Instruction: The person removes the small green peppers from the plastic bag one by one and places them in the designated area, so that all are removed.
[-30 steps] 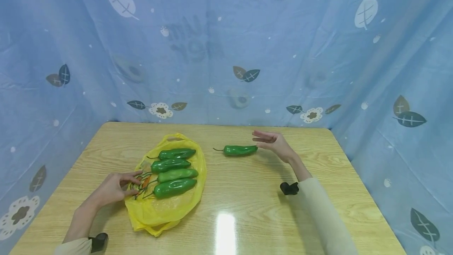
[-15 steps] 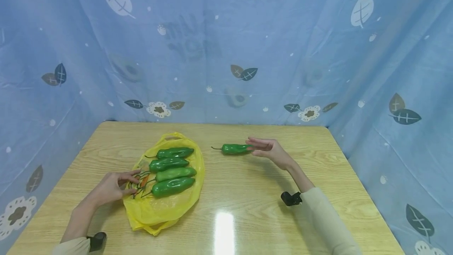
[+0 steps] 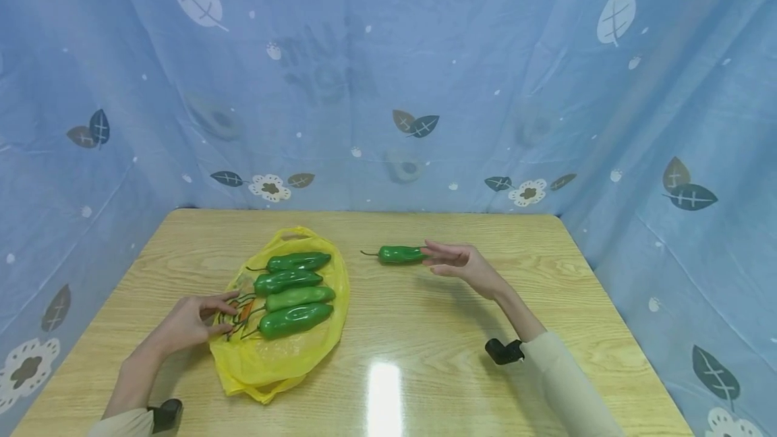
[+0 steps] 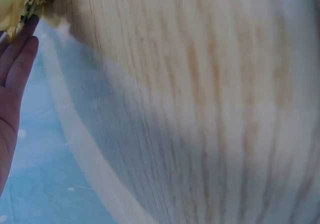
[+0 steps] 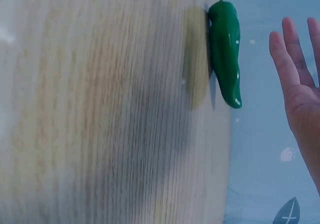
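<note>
A yellow plastic bag (image 3: 306, 356) lies on the table at left. Several green peppers lie on it side by side, the nearest pepper (image 3: 295, 321) having its stem toward my left hand (image 3: 188, 322). That hand rests at the bag's left edge, thumb and fingers apart around dark stems and a small orange-red thing (image 3: 245, 310); the left wrist view shows fairly straight fingers (image 4: 22, 64) by the bag. One separate green pepper (image 3: 400, 254) lies at the back middle. My right hand (image 3: 464, 268) hovers by its tip, fingers spread and apart from the pepper (image 5: 225, 49) in the right wrist view.
The wooden table (image 3: 425, 356) ends at the back against a blue patterned curtain (image 3: 364, 86), which also hangs at both sides. A bright light reflection lies on the wood at front middle. Each wrist wears a black camera (image 3: 504, 351).
My right hand has moved slightly left and toward me, its fingertips now overlapping the separate pepper's tip in the head view. My left hand stays at the bag. The whole view has shifted slightly.
</note>
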A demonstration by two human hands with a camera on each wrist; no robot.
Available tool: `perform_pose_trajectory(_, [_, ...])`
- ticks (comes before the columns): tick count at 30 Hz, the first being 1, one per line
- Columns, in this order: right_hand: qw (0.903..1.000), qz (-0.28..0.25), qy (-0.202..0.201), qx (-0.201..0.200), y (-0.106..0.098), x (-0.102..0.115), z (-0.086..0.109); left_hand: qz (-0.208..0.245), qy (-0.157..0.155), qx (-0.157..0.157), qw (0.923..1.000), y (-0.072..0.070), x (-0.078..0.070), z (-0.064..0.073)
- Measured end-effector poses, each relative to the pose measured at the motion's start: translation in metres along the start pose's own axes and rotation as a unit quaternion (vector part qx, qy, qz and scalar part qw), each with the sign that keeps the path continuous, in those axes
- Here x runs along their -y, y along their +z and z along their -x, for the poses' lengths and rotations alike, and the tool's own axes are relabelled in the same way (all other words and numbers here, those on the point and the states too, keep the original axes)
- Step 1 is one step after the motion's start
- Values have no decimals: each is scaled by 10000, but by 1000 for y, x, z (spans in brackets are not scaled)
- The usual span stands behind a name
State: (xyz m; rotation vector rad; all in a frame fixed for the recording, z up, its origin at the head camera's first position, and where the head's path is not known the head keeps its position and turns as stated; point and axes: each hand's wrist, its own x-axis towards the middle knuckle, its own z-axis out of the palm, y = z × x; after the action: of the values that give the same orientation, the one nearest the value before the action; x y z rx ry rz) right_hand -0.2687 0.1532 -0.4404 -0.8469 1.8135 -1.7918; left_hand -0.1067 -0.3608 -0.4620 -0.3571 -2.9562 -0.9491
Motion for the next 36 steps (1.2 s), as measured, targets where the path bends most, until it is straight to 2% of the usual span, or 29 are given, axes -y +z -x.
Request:
perform_pose_trajectory(7, [9998, -71, 192, -28, 10, 5, 6, 11, 67, -22, 10000, 0, 2, 0])
perform_pose_trajectory(15, [9994, -203, 232, 125, 20, 8, 12, -33, 39, -67, 10000, 1, 2, 1])
perform_pose_trajectory(19, [9993, -243, 186, 218, 28, 11, 15, 78, 109, -91, 9999, 1, 2, 0])
perform_pose_trajectory(24, [9987, -309, 152, 367, 38, 14, 19, 101, 41, -107, 9999, 3, 3, 0])
perform_pose_trajectory(30, [9989, -293, 129, 349, 51, 21, 23, 43, -22, -33, 10000, 2, 4, 1])
perform_pose_trajectory(36, [9974, -492, -75, 521, 65, 25, 29, 96, 67, -51, 9999, 1, 1, 0])
